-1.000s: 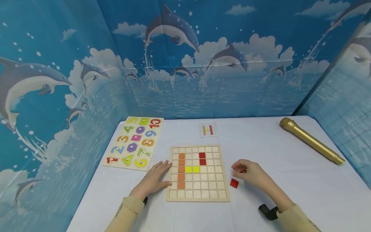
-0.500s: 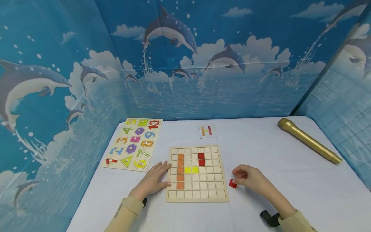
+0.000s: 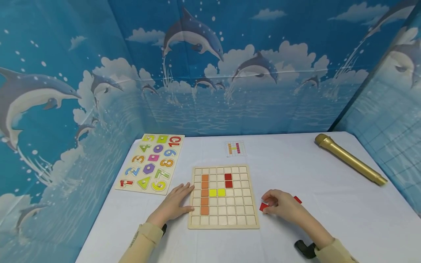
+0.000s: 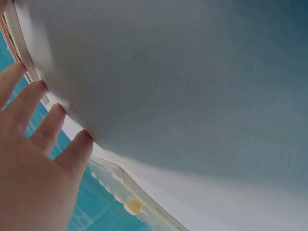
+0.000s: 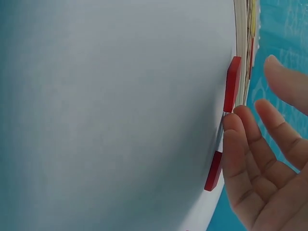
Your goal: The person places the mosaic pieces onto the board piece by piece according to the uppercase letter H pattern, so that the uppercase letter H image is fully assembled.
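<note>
A wooden grid board (image 3: 223, 221) lies in the middle with orange tiles (image 3: 205, 192) in a column, two yellow tiles (image 3: 217, 192) beside them and two dark red tiles (image 3: 228, 180) at upper right. My left hand (image 3: 172, 204) rests with fingers spread at the board's left edge; in the left wrist view its fingertips (image 4: 85, 134) lie along that edge. To the right of the board, my right hand (image 3: 283, 205) is low over the table, its loosely bent fingers at a loose red tile (image 3: 263, 207). A second loose red tile (image 3: 297, 199) shows behind that hand; both appear in the right wrist view.
A number-and-shape puzzle board (image 3: 144, 175) lies at back left. Behind the grid board is a small pattern card (image 3: 241, 149). At the far right lies a gold microphone-shaped object (image 3: 350, 159). Dolphin-printed cloth (image 3: 197, 109) encloses the white table.
The right hand has lowered slightly and come over the near red tile, covering more of it. Another red tile now shows behind the hand. The left hand stays put.
</note>
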Demonstrator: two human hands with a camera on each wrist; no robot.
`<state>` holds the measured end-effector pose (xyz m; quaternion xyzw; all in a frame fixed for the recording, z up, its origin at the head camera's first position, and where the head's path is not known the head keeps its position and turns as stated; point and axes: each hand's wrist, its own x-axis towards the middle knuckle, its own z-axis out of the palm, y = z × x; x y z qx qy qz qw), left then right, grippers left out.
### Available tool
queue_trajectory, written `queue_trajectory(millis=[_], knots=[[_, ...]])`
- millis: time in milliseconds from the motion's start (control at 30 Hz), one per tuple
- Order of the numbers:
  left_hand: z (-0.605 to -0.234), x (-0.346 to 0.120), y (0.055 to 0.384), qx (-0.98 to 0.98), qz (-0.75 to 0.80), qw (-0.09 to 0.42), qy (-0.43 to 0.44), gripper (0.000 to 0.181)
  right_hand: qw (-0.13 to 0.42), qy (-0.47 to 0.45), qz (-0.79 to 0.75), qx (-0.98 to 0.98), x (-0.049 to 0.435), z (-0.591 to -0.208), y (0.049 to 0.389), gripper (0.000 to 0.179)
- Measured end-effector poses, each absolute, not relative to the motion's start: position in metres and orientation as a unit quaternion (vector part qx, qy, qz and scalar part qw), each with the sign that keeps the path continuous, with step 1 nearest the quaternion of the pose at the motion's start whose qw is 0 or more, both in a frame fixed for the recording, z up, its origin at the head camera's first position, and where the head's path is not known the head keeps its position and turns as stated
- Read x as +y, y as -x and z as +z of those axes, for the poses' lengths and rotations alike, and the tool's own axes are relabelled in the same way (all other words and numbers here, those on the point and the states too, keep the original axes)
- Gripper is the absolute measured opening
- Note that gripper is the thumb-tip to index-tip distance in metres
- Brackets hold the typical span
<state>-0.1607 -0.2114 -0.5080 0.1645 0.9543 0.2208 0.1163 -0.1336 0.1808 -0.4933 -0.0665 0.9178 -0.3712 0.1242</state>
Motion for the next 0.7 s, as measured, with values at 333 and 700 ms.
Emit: queue_trajectory(millis=[333, 700], knots=[[-0.507, -0.212, 0.161, 0.953, 0.224, 0.113, -0.171, 0.075, 0.113, 0.085, -0.34, 0.93, 0.175, -0.494, 0.131, 0.031], [-0.507, -0.212, 0.162, 0.953, 0.225, 0.111, -0.171, 0.074, 0.111, 0.062, -0.299, 0.946, 0.168, -0.498, 0.133, 0.029]])
